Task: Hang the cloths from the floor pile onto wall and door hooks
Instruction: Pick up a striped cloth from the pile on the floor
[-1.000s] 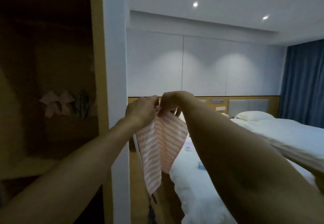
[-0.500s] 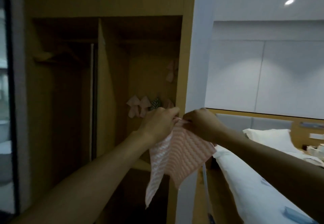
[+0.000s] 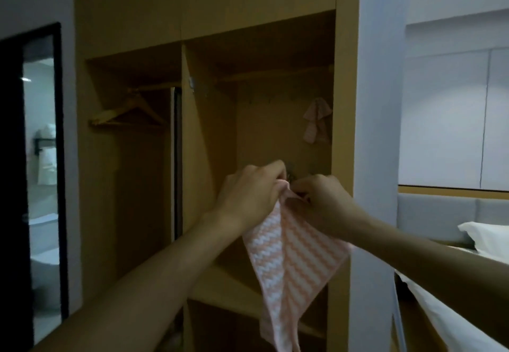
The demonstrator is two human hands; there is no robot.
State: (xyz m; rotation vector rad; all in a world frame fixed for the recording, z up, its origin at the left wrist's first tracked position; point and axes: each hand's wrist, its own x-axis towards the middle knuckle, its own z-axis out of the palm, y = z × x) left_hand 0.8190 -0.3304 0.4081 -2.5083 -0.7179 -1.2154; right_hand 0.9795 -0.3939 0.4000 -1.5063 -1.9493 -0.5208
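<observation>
Both hands' grip hides striped cloth [image 3: 292, 255] top; hooks indistinct.

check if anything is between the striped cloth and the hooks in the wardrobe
Nothing visible blocks it. Both hands, left and right, hold the striped cloth by its top corner before the open wardrobe; another cloth hangs upper right.

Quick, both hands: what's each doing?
Left hand: pinches the top corner of the pink-and-white striped cloth.
Right hand: pinches the same corner.
</observation>
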